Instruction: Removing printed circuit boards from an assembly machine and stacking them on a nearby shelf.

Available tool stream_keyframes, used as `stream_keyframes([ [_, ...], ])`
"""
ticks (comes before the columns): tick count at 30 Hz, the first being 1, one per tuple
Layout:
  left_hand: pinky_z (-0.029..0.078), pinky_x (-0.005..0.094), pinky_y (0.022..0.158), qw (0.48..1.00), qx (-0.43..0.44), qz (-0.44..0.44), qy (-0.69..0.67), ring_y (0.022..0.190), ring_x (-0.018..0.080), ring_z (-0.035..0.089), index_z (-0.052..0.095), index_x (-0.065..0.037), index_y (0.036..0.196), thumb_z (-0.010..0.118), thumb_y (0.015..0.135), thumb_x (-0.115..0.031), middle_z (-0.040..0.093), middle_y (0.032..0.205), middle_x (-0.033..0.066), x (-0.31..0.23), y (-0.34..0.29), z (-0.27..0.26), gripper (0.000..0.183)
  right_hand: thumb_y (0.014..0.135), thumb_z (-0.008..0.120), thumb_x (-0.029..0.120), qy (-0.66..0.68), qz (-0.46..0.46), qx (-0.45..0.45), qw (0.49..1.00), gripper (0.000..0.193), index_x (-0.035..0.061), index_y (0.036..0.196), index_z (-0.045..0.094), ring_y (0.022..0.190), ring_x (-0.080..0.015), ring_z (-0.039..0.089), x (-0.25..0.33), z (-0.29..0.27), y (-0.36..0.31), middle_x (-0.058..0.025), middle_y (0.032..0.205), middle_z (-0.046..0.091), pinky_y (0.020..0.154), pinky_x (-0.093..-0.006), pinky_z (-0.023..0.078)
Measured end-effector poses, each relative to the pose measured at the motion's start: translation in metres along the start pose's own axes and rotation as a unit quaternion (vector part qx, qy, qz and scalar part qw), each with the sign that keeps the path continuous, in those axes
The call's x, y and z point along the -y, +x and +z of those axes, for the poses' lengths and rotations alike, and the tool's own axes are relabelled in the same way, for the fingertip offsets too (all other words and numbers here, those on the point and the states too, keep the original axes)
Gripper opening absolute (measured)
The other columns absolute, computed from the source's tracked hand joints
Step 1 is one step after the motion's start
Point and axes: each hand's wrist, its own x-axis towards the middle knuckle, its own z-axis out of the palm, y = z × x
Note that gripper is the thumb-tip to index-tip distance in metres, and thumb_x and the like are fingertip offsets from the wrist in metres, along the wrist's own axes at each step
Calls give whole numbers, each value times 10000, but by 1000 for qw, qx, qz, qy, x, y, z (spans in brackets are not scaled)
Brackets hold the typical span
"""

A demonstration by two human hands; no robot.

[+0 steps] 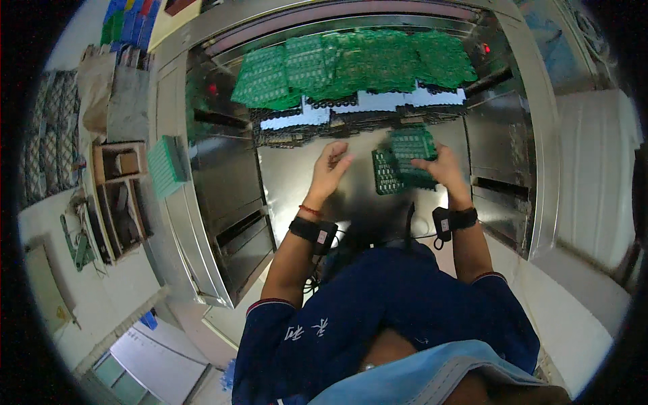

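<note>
My right hand (443, 170) grips a green circuit board panel (413, 150) by its right edge, with the thumb across its face. Partly beneath that panel, a darker green board with rows of light pads (386, 177) rests on the shiny metal work surface (290, 179). To the left, my left hand (329, 170) hovers over the metal with nothing in it, its fingers loosely bent and the thumb apart. Black straps with small boxes circle both wrists.
Green circuit board panels (358, 64) stand in an overlapping row at the back. Dark toothed racks (304, 131) lie before them. Slotted metal side walls (223, 162) flank the surface. A green ribbed block (167, 167) sits on the left frame, near a wooden shelf box (121, 162).
</note>
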Motion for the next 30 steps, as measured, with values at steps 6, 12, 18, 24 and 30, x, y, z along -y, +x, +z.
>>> stream_keyframes([
  [6,452,295,833,988,5,-13,-151,944,155,567,482,-4,1163,674,769,-62,598,1065,85,-7,-15,-13,442,634,766,138,250,-155,214,931,529,-3,1096,551,878,-149,581,106,75,-5,-86,957,633,793,-310,465],
  [12,478,310,834,995,-99,6,-25,902,153,584,418,-13,1091,745,682,-3,587,995,69,43,-45,-54,524,670,760,143,260,-234,226,909,552,10,1145,510,983,-164,551,86,183,19,-79,1059,596,859,-296,432],
  [18,446,304,892,984,-163,65,30,1056,188,511,356,-44,1200,756,641,22,492,1147,102,79,-56,-43,691,670,740,59,280,-253,217,900,636,41,1234,447,1071,-217,520,72,196,15,-102,1147,541,922,-316,409],
  [24,451,303,890,988,-142,34,-52,1047,195,520,348,-47,1216,745,624,65,488,1142,102,72,-54,-39,721,698,709,47,148,-250,162,943,552,41,1206,493,1063,-227,536,57,165,16,-107,1151,549,898,-317,434],
  [30,453,275,858,988,-151,32,-15,1003,163,532,396,-39,1165,762,628,34,499,1118,86,83,-51,-40,654,771,650,145,89,-215,176,956,299,26,1041,599,947,-206,585,58,152,10,-118,1001,616,784,-301,472],
])
